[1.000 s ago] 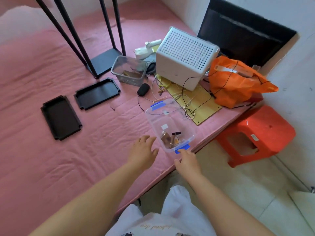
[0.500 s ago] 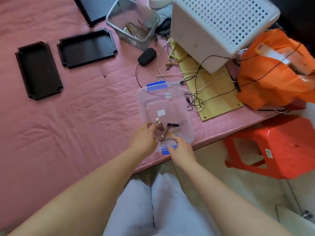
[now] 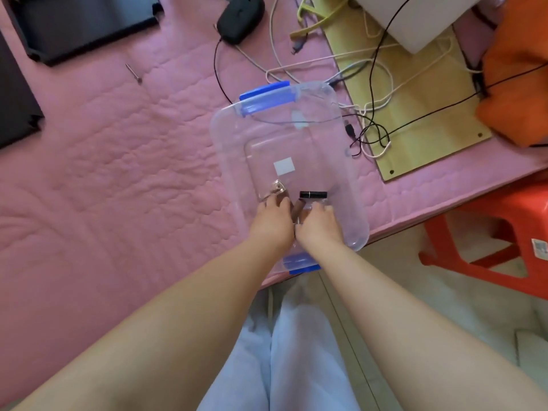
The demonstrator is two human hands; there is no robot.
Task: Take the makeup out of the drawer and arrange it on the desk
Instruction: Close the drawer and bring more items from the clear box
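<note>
Clear plastic box (image 3: pixel 341 143) with blue clips sat at the pink bed's (image 3: pixel 118 173) edge | head view: left hand (image 3: pixel 271 222) and right hand (image 3: pixel 318 226) reached inside among small makeup items (image 3: pixel 312 194) | grip of either hand could not be told

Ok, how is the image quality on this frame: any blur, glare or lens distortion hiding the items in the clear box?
Head view: soft, even daylight, no hard shadows; wide-angle stretch on the forearms; overall slightly soft. The clear box shows mild sheen, no blinding glare. The left hand and right hand cover most items; only a black tube reads clearly.
</note>
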